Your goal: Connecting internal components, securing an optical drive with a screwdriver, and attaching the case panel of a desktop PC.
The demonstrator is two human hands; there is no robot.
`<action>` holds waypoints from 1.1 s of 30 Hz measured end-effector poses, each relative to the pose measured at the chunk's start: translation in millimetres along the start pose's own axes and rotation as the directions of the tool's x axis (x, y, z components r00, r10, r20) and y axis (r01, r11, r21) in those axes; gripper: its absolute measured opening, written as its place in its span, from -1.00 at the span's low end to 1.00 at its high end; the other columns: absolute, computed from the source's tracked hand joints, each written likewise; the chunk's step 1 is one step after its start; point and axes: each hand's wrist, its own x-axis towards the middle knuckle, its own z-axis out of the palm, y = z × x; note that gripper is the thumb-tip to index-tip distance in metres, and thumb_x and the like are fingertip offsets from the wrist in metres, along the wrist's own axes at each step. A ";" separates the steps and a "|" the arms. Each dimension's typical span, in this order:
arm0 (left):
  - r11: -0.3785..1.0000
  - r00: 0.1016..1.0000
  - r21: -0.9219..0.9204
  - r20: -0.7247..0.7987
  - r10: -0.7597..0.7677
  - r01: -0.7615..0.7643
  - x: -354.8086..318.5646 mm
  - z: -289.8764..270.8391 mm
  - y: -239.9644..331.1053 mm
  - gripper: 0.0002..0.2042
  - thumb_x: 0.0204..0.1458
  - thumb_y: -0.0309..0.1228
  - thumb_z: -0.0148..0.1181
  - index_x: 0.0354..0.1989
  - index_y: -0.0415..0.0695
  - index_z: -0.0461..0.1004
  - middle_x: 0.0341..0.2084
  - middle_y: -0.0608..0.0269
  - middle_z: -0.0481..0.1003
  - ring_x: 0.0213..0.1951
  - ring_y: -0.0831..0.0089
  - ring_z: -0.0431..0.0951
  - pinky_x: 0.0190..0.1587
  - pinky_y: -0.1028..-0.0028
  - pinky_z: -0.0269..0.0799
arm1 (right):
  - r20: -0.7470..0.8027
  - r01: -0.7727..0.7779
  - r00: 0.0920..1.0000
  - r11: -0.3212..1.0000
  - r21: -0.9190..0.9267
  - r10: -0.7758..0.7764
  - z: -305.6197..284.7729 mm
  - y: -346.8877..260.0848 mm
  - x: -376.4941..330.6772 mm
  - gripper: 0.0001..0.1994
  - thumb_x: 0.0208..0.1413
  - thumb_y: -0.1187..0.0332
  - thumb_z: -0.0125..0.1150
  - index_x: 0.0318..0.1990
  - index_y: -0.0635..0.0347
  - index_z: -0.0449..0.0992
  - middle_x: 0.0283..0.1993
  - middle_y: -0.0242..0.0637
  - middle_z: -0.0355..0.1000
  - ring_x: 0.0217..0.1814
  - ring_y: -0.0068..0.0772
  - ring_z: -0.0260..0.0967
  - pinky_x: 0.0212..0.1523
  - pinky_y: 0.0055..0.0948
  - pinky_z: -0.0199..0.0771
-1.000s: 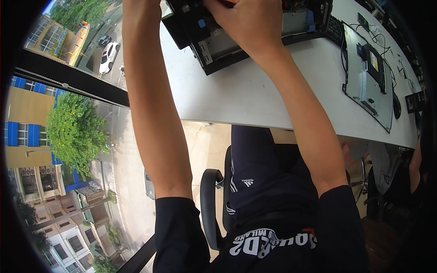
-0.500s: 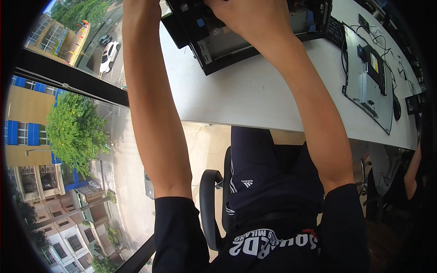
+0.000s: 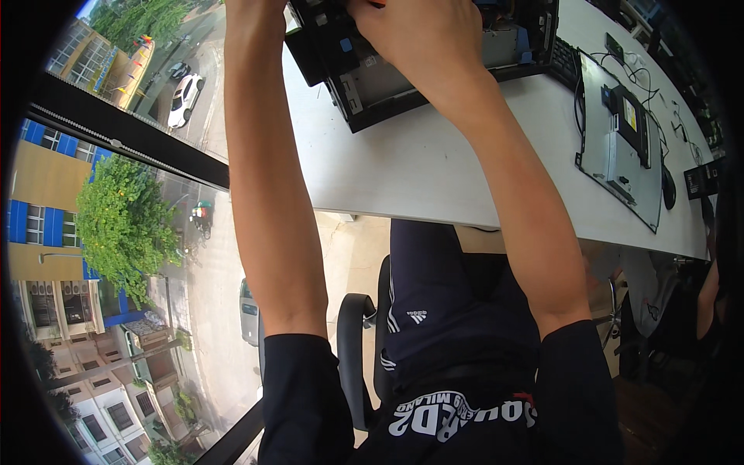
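Note:
An open black desktop computer case (image 3: 403, 85) lies on the white desk (image 3: 434, 170) at the top of the view. My right hand (image 3: 418, 35) rests on top of the case with its back toward me and the fingers curled down into it. A small orange thing (image 3: 376, 3) shows at the top edge beside the fingers, and I cannot tell what the hand holds. My left forearm (image 3: 263, 155) reaches up to the case's left end. The left hand itself is cut off by the top edge.
A grey metal panel (image 3: 620, 147) with a black part and cables lies on the desk's right side, a dark mouse (image 3: 668, 186) beside it. My chair's armrest (image 3: 353, 349) is below. A window on the left looks down on a street. Another person's arm (image 3: 709, 294) is at the right edge.
My right hand has shifted slightly over the case. Nothing else has visibly moved.

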 end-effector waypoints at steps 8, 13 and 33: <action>1.000 0.999 -0.007 0.031 0.019 -0.019 0.1 1.0 2.1 -0.55 0.05 -0.01 0.19 -0.25 -0.23 0.66 -0.43 0.18 0.60 -0.38 0.40 0.54 -0.25 0.47 0.37 | -0.100 -0.008 0.995 0.999 0.033 0.012 11.7 2.2 -2.1 -0.84 0.12 0.42 0.27 -0.36 0.34 0.70 -0.43 0.01 0.61 -0.38 -0.04 0.63 -0.28 -0.21 0.60; 0.997 0.997 0.061 -0.060 -0.053 0.057 -4.0 8.7 12.9 -0.55 0.06 -0.04 0.18 -0.21 -0.25 0.65 -0.41 0.17 0.60 -0.38 0.41 0.55 -0.26 0.47 0.38 | -0.220 0.084 0.973 0.993 0.082 -0.065 21.1 16.7 -8.9 -0.84 0.10 0.43 0.28 -0.40 0.36 0.68 -0.46 0.02 0.59 -0.42 -0.03 0.62 -0.32 -0.22 0.59; 0.990 0.990 0.064 -0.061 0.130 -0.126 -20.5 19.3 5.2 -0.54 0.14 0.03 0.17 -0.10 -0.17 0.59 -0.30 0.21 0.56 -0.25 0.40 0.52 -0.12 0.42 0.38 | 0.309 -0.394 0.917 0.679 0.619 0.250 -87.9 128.4 -93.7 -0.74 0.25 0.19 0.32 -0.14 0.20 0.72 -0.44 -0.50 0.52 -0.37 -0.68 0.43 -0.22 -0.60 0.44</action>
